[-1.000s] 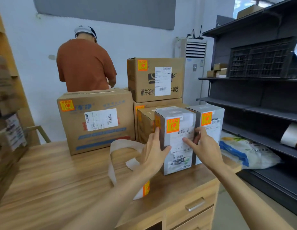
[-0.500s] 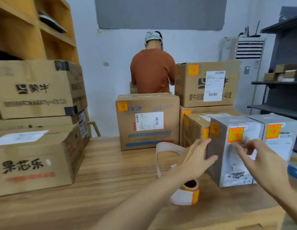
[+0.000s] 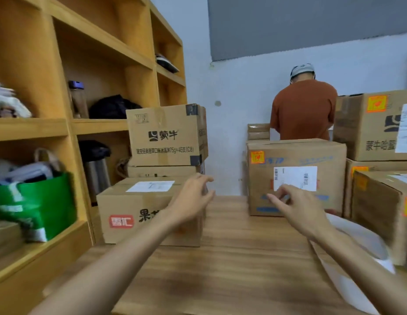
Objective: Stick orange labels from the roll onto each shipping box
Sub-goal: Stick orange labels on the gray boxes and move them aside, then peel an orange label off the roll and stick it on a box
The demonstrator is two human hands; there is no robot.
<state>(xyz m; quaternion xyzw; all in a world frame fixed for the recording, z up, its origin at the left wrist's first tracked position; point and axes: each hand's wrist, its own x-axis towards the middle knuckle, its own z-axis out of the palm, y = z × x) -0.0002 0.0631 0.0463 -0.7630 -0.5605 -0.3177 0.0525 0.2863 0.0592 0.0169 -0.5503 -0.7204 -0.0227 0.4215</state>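
I see both bare arms stretched over the grained wooden tabletop (image 3: pixel 232 264): left hand (image 3: pixel 193 200) spread loose and empty before the low brown cardboard box (image 3: pixel 134 208), right hand (image 3: pixel 299 209) half-curled, empty, beside the smooth white curling label strip (image 3: pixel 361 237).

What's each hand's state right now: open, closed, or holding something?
Left hand: open, fingers relaxed, holding nothing.
Right hand: open, fingers loosely curled, holding nothing.
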